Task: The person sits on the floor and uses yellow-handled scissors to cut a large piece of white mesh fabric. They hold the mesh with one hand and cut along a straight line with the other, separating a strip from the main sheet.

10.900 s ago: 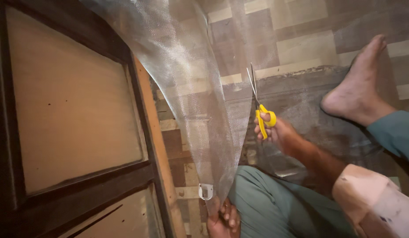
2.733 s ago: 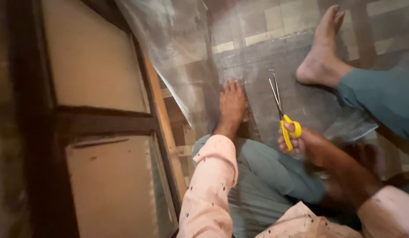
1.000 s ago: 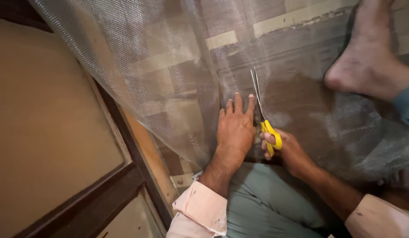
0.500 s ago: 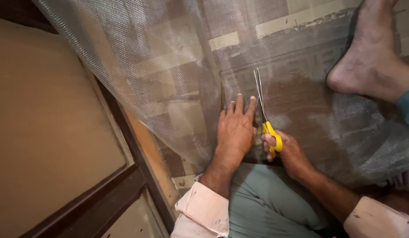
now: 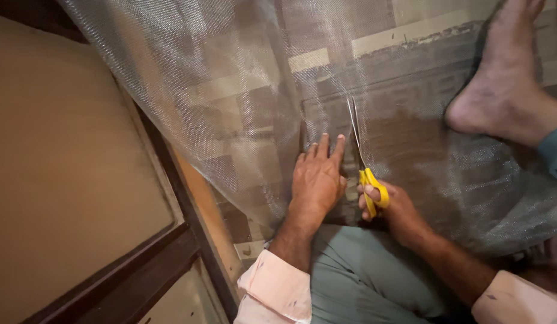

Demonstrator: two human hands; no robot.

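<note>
Left hand [image 5: 317, 177] lies flat, palm down, fingers stretched forward together; right hand [image 5: 391, 207] just beside it, fist curled tight, both forearms reaching out from pink cuffs.

Cutting wire mesh on a tiled floor

The left hand [image 5: 317, 177] presses the grey mesh sheet [image 5: 230, 90] flat; the right hand [image 5: 389, 207] holds yellow-handled scissors [image 5: 364, 162] just beside it.

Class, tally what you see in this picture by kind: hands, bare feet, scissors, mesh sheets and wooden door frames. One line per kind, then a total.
Hands: 2, the left hand flat on the mesh and the right hand holding the scissors
Bare feet: 1, the foot
Scissors: 1, the yellow-handled scissors
Mesh sheets: 1, the grey mesh sheet
Wooden door frames: 1, the door frame
Total: 6
</note>
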